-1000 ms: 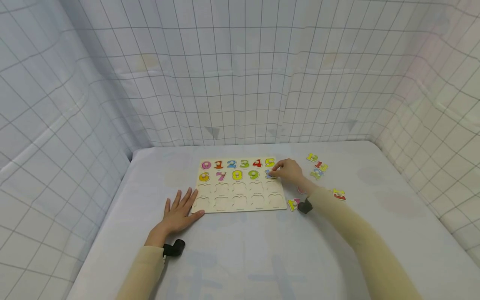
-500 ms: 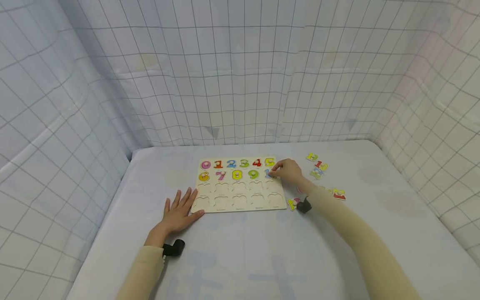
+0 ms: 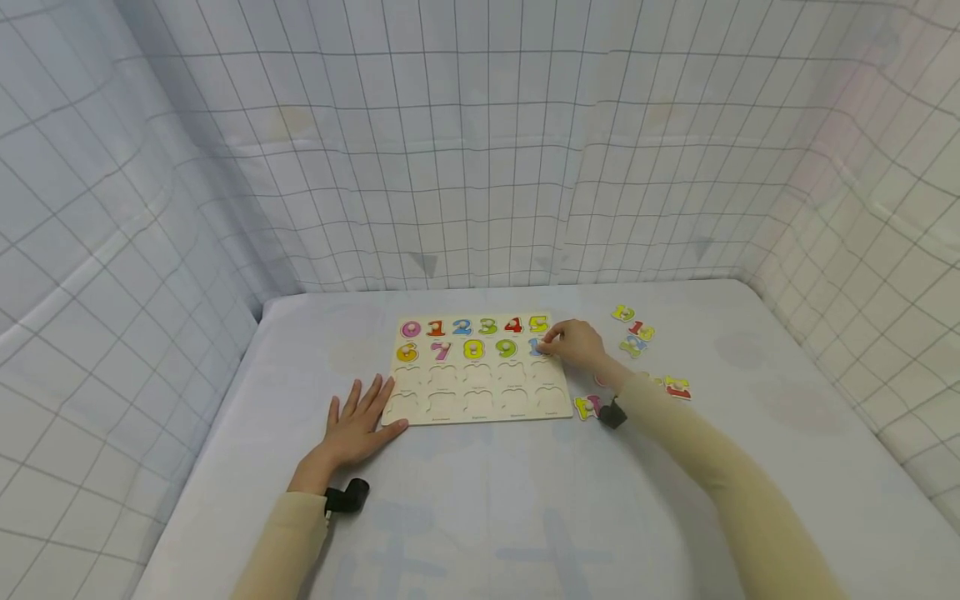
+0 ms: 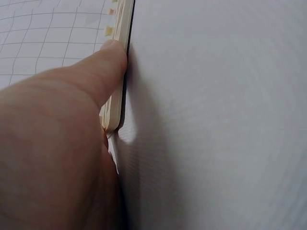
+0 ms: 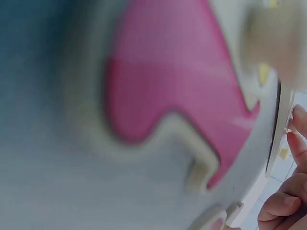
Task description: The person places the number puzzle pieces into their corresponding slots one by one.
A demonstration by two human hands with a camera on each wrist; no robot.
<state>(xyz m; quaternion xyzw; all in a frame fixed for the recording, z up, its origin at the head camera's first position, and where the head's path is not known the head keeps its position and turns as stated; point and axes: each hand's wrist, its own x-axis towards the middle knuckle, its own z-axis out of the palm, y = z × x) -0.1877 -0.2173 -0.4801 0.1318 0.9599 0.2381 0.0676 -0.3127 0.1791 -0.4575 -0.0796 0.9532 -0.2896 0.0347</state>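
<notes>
A wooden number puzzle board lies flat on the table, colourful knobbed digits 0 to 9 seated in its top two rows. My right hand is over the board's right edge, thumb and forefinger pinching a blue number piece at the end of the second row; the fingers cover part of it. My left hand lies with fingers spread at the board's lower left corner. In the left wrist view its thumb rests against the board's edge.
Several loose number pieces lie right of the board: a yellow-and-pink one under the right wrist, a yellow-and-red one, and a group with a yellow piece farther back. The board's lower two rows hold bare recesses. Gridded white cloth surrounds the table.
Almost nothing moves. My right hand keeps its pinch on the blue number piece at the same spot, with only a slight shift of the wrist; my left hand stays still.
</notes>
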